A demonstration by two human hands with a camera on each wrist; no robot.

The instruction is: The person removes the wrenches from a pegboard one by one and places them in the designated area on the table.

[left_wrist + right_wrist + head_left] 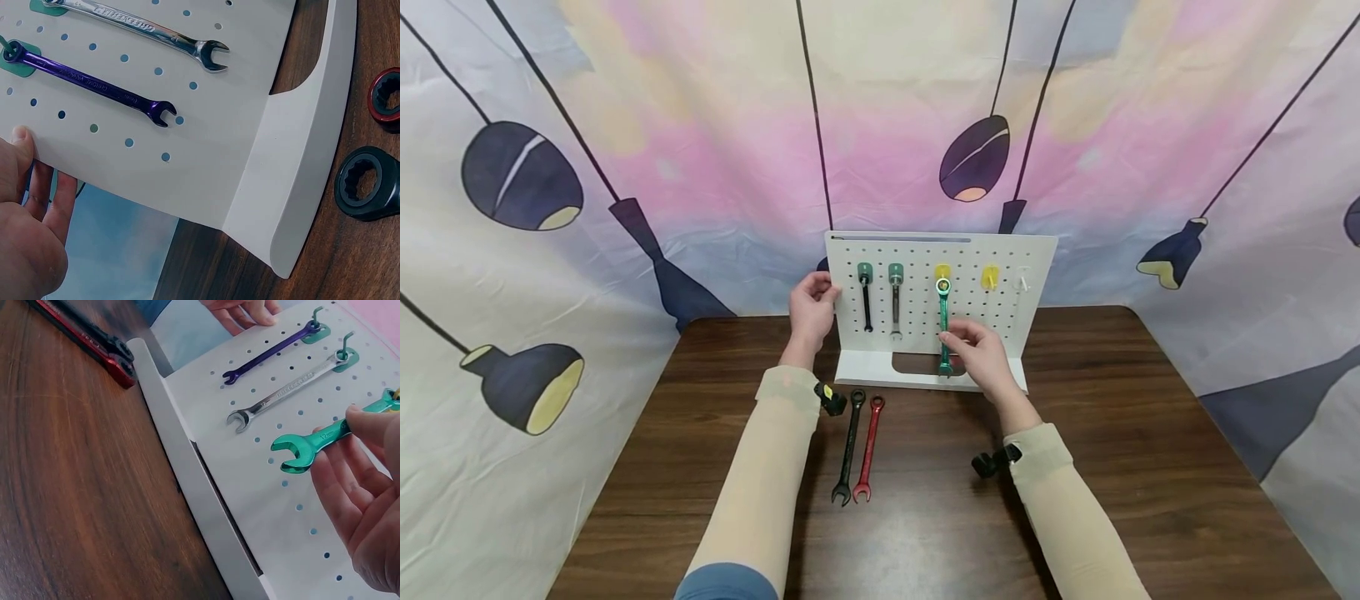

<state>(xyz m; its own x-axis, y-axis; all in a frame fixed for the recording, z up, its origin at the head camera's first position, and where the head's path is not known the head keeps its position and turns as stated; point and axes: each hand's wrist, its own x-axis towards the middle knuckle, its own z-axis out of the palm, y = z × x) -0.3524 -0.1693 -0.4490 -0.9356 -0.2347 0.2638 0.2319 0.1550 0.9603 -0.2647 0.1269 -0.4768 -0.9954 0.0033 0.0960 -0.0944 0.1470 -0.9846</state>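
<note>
A white pegboard stand [917,325] stands upright on the table. My left hand [812,310] pinches its left edge, thumb on the front and fingers behind. With thumb and fingers, my right hand [981,357] grips a green combination wrench [944,321] along its shaft. The ring end of that wrench is at a yellow hook [942,271], and its open jaw points down. To the left, a purple wrench [94,84] and a silver wrench [144,28] hang from green hooks.
On the table [715,483] before the stand lie a black wrench [848,450] and a red wrench [869,450], side by side. Another yellow hook [990,277] and a clear hook [1022,279] sit on the board's right side. Behind hangs a patterned cloth [722,167].
</note>
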